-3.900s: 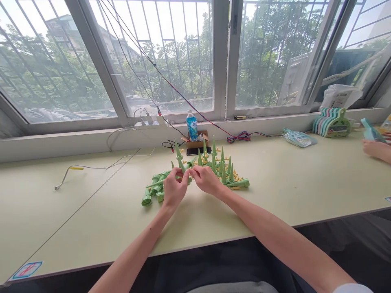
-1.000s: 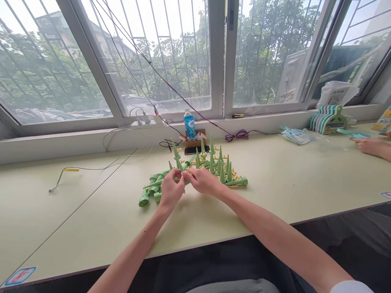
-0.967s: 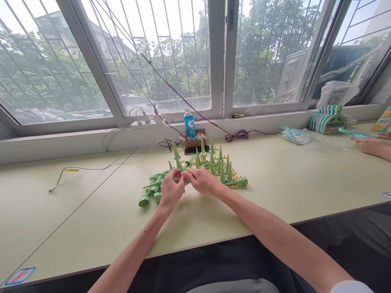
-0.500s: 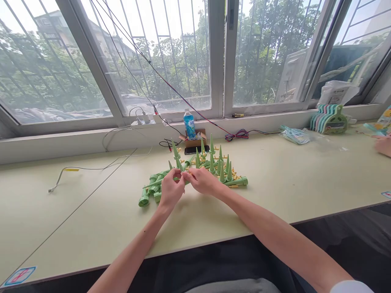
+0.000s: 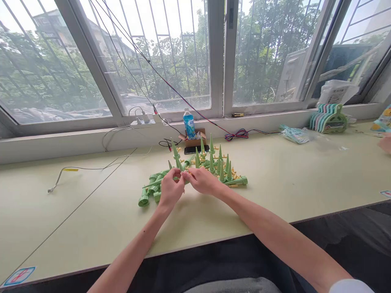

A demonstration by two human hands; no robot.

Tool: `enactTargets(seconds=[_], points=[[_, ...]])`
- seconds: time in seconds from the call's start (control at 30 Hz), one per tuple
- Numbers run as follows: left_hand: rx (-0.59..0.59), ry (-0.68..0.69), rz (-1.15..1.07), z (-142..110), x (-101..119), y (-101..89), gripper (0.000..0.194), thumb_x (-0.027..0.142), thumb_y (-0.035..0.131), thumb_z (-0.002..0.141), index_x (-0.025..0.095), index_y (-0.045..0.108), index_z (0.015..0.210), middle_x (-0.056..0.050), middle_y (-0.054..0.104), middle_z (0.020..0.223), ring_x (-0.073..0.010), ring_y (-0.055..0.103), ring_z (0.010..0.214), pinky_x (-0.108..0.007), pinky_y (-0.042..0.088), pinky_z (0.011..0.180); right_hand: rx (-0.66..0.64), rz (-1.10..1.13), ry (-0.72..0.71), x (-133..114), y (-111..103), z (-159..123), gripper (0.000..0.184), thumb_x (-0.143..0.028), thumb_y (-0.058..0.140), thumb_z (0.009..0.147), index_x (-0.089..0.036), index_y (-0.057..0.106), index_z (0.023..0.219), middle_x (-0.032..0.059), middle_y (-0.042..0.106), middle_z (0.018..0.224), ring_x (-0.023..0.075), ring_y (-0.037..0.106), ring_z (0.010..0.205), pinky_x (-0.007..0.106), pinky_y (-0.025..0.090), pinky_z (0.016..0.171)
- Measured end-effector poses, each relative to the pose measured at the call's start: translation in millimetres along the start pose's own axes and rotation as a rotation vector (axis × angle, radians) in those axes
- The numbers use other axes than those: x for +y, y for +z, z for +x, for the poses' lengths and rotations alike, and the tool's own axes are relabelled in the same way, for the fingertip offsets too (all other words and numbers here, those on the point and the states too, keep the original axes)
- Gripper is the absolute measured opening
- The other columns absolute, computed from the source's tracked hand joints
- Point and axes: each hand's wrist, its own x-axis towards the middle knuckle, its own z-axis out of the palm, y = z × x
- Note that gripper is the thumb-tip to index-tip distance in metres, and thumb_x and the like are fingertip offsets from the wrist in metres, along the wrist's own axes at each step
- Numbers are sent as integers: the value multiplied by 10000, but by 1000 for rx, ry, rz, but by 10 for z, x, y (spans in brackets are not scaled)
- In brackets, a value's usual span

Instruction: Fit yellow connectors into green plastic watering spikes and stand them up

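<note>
My left hand (image 5: 171, 189) is closed in a pinch at the front of a pile of green watering spikes. A slim green watering spike (image 5: 152, 184) runs out leftward from behind its fingers, its tip pointing left. My right hand (image 5: 203, 180) meets it fingertip to fingertip, also pinched. A bit of yellow shows by the right fingers, but what they grip is mostly hidden. Behind and to the right, several green spikes (image 5: 211, 162) stand point up among small yellow valves (image 5: 234, 175). At the left lie more green spikes with wide ribbed caps (image 5: 143, 200).
Behind the pile are a phone (image 5: 197, 149), a small cardboard box (image 5: 195, 142) and a blue bottle (image 5: 189, 125). A white cable (image 5: 91, 167) crosses the table at left. Packets (image 5: 295, 134) and green hangers (image 5: 332, 120) lie far right, near another person's blurred hand (image 5: 385, 143).
My two hands stay pinched together in nearly the same place. At the far right edge, the other person's hand has shifted and blurred.
</note>
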Motion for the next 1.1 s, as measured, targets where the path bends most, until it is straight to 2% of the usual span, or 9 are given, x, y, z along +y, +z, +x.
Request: enactTargets(seconds=[0.53,1.1], points=[[-18,25,9,5,-15,-9,284,450,586,773,180,539,847,-27,650,790,-88,517,379,-227,375,347,-1,23,-15,-9,-13,-5,508,-557,298,993,-181,495,714,-5,490,617,106,385,548,240,308,600],[-10,23,23,7,-30,-4,288,452,592,779,178,547,857,-34,663,824,-88,516,376,-231,388,346,-3,-1,-4,11,-1,12,568,-579,273,990,-167,565,730,14,531,632,109,417,562,235,260,543]])
